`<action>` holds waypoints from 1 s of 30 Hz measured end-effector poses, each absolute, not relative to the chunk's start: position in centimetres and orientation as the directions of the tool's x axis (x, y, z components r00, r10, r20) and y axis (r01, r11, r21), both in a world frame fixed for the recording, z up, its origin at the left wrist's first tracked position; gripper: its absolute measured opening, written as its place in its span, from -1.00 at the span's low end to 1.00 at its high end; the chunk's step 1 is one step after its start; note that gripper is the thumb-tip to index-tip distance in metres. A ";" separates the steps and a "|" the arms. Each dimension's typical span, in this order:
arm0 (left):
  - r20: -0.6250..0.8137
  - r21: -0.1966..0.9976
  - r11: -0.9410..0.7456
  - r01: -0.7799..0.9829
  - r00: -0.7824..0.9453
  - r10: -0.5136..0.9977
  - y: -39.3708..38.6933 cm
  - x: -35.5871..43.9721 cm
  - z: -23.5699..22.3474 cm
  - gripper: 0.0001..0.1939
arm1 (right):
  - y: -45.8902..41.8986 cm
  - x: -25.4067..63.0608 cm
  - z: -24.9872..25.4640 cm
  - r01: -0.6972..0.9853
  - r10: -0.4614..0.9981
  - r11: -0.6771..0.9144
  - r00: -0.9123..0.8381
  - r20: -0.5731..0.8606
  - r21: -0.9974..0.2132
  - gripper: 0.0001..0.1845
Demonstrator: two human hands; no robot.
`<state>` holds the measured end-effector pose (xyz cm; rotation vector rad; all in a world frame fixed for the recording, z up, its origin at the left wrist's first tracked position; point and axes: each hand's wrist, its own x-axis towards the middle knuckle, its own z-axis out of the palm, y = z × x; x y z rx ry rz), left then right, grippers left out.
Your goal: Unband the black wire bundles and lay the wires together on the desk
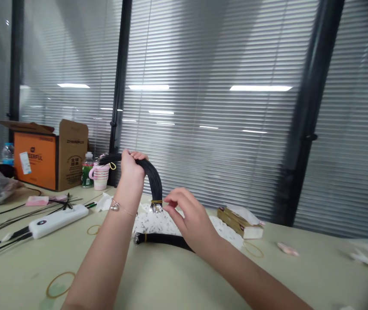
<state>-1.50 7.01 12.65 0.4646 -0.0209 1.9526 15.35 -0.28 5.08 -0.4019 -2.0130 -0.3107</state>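
Note:
My left hand is shut around a thick bundle of black wires, which arcs over and down to the right. A yellow rubber band circles the bundle just above its silvery metal ends. My right hand hovers beside those ends with its fingers apart, its fingertips close to the band and holding nothing. A second black wire bundle lies on the table, its far part hidden beneath my right hand. A silver bracelet hangs on my left wrist.
White patterned paper lies under the bundles on a pale green table. Loose rubber bands, black wires and a white power bank are on the left. An orange carton, pink mug and gold-and-white box stand nearby.

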 end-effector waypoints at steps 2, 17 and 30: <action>0.312 0.181 -0.422 -0.888 -0.355 0.881 7.1 -1.2 12.7 -0.77 | -0.1 15.3 5.0 0.391 0.107 0.917 -0.430 0.896 0.079 -0.90; 0.140 0.101 -0.397 -0.912 -0.382 0.913 7.8 0.0 13.2 -0.68 | 0.9 15.2 4.7 0.528 0.097 0.833 -0.435 0.895 0.167 -0.88; 0.137 0.128 -0.371 -0.920 -0.355 0.925 8.8 0.3 12.6 -0.70 | 1.8 14.4 3.1 0.639 0.221 0.765 -0.378 0.899 0.081 -0.86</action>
